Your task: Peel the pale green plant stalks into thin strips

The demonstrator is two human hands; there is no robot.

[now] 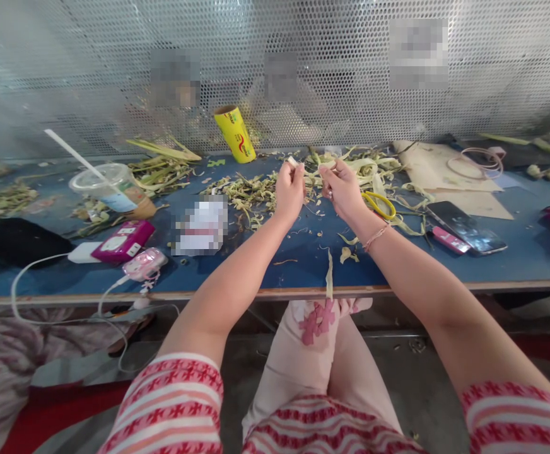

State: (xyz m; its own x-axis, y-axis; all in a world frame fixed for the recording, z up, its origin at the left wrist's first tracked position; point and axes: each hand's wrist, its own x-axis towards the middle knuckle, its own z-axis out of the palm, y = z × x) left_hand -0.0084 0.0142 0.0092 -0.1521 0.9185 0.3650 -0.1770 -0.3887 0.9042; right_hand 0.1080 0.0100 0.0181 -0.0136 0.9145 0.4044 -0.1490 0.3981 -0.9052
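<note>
Above the dried plant scraps, my left hand (pixel 291 189) is closed in a pinch, with a small whitish end of plant strip (pixel 293 162) showing at its fingertips. My right hand (pixel 342 189) is close by on the right, its thumb and fingers pinched on a pale plant strip (pixel 325 168). Whether both hold one and the same strip I cannot tell. Short curled plant bits (pixel 251 192) lie beside my left hand. Longer pale green strips (pixel 374 165) are heaped behind my right hand, and a yellow loop (pixel 380 205) lies by that wrist.
Left on the blue table (pixel 256 271) are a plastic cup with straw (pixel 114 192), a magenta power bank (pixel 123 241) and cables. A yellow cardboard tube (pixel 235 134) stands behind. A phone (pixel 468 228) and brown paper (pixel 445 170) lie right. A perforated metal panel (pixel 341 69) closes the back.
</note>
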